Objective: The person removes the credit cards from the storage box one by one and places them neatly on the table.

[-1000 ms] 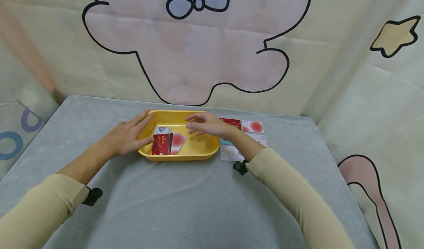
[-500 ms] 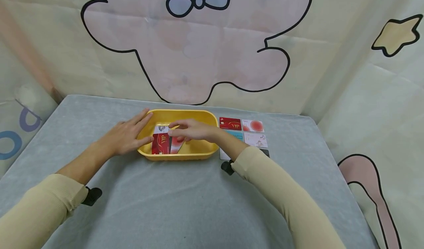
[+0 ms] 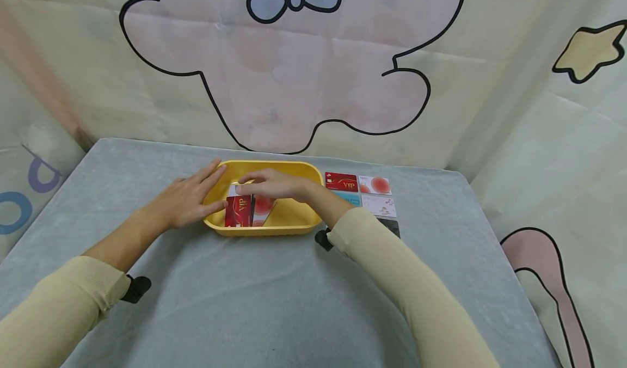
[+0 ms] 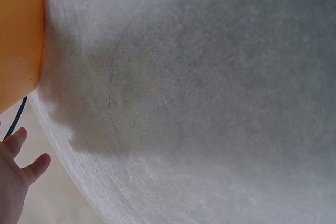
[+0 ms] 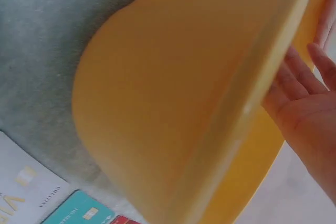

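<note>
A yellow plastic tray [image 3: 274, 231] sits on the cloth-covered table. My left hand [image 3: 183, 202] rests along its left rim with the fingers spread and straight. Inside the tray lie a red VIP card [image 3: 238, 215], a white card with a red circle [image 3: 263, 207] and a dark card's edge between them. My right hand [image 3: 274, 185] reaches into the tray, its thumb and forefinger parted right at the upper end of the red card. In the right wrist view, the tray's wall [image 5: 157, 87] hides part of the right hand [image 5: 310, 114].
Right of the tray, several cards lie in rows: a red VIP card [image 3: 341, 182], a white card with red circles [image 3: 374, 185], a teal card [image 3: 349, 198], a pale card [image 3: 379, 206] and a dark card [image 3: 390, 226]. A printed curtain [image 3: 294, 85] hangs behind the table.
My right hand has moved left across the tray, from its right part to the cards inside. More of the cards on the table are uncovered. The left hand stays put.
</note>
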`<state>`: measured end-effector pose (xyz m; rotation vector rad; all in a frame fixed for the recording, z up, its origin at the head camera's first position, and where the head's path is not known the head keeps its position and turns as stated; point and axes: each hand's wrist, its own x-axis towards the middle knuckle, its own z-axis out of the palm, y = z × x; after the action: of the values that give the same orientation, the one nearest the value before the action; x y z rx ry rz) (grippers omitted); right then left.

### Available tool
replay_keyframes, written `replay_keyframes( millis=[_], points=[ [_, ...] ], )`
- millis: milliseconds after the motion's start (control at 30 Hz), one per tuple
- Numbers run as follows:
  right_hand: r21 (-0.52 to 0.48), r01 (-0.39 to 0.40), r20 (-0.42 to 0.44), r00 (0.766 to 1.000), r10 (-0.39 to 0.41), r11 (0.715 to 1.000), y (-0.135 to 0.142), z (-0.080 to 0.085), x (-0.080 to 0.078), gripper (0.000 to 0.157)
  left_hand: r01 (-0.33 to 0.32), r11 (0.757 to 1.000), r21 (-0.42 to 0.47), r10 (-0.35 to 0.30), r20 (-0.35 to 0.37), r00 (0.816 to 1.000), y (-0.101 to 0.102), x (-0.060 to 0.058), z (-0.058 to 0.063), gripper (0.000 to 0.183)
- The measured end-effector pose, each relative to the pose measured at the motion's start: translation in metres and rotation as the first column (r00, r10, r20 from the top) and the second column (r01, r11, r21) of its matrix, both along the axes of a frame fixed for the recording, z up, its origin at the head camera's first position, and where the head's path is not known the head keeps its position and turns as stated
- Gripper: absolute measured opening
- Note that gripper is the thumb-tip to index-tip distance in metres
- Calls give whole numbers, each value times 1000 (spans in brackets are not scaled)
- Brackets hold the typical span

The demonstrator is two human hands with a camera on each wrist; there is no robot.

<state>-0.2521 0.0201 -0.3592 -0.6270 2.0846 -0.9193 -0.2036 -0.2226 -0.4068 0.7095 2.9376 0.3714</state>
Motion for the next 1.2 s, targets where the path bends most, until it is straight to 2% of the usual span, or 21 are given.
replay_keyframes(
  millis=[200, 633, 767, 967, 1200],
  points=[
    [39, -8, -4, 1000, 8, 999, -8, 2, -1, 63, 1, 1000, -4, -1, 1, 1000, 0, 0, 1, 84],
    [132, -97, 21, 995, 95, 986, -24, 8, -5, 67, 6, 1000, 11, -6, -22, 1000, -1, 1, 1, 83],
    [128, -133, 30, 991, 130, 983, -25, 6, -7, 64, 6, 1000, 1, -6, -7, 1000, -1, 0, 0, 83],
    [144, -141, 37, 990, 137, 980, -25, 1, -9, 62, 17, 1000, -16, -17, 6, 1000, 0, -1, 1, 83],
    [147, -181, 8, 983, 181, 972, -26, 0, -9, 62, 12, 1000, -1, -12, -14, 1000, 0, -1, -1, 81]
  ],
)
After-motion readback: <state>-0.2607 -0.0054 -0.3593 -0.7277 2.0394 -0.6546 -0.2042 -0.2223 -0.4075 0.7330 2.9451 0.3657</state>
